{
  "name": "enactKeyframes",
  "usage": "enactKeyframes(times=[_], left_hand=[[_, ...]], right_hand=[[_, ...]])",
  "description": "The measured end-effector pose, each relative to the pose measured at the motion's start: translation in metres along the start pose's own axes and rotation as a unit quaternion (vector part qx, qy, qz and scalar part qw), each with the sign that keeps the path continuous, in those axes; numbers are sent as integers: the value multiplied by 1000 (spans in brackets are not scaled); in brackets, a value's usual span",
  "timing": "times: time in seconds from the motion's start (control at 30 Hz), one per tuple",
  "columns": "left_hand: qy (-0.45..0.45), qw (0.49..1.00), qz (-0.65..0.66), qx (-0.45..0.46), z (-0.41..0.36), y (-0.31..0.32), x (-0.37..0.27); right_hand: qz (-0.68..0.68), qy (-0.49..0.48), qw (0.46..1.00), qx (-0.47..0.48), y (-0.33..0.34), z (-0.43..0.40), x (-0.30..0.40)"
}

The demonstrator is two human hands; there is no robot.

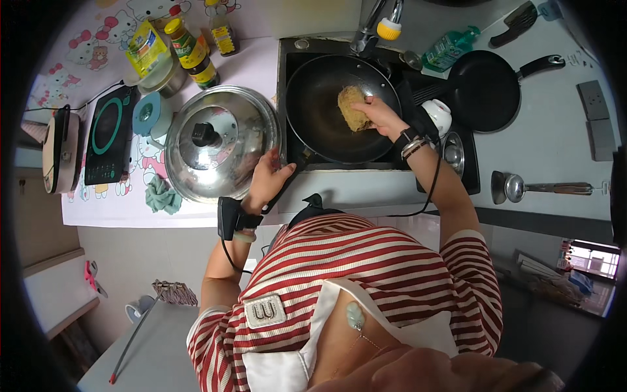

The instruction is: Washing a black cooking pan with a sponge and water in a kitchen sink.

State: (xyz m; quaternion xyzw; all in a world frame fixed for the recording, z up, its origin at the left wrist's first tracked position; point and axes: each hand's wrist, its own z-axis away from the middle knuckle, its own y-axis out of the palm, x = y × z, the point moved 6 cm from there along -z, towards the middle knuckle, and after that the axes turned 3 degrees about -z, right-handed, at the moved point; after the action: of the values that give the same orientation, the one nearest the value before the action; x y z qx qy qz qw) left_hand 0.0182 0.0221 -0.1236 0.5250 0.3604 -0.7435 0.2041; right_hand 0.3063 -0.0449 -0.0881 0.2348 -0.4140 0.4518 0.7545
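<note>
A dark wok [318, 122] lies over the black sink, its handle [284, 188] pointing towards me. My right hand [379, 115] grips a tan loofah-like scrubbing pad [351, 105] against the inside of the wok. My left hand [269, 176] is beside the wok's handle and the rim of a large steel and glass lid [220, 166], fingers spread; whether it touches either is hard to tell. The lid rests on the pink-patterned counter at the left of the sink.
The faucet [365, 41] stands behind the wok. Right of it are a green soap bottle [448, 49], a white bowl [436, 116] and a black frying pan [485, 90]. Sauce bottles [191, 54], an induction cooker [108, 137] and a green cloth [162, 195] are at left.
</note>
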Motion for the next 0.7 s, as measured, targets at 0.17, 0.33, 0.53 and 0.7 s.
enactKeyframes(times=[0.17, 0.33, 0.53, 0.7], left_hand=[[3, 995, -100, -23, 4, 4, -13], [93, 961, -260, -32, 11, 12, -27], [20, 959, -278, 47, 14, 23, -14], [30, 943, -328, 55, 1, 35, -12]], right_hand=[[381, -94, 914, -104, -16, -34, -7], [562, -120, 800, -172, -39, -96, -38], [628, -135, 752, -144, -24, -109, -36], [608, -169, 763, -142, -7, -114, -50]])
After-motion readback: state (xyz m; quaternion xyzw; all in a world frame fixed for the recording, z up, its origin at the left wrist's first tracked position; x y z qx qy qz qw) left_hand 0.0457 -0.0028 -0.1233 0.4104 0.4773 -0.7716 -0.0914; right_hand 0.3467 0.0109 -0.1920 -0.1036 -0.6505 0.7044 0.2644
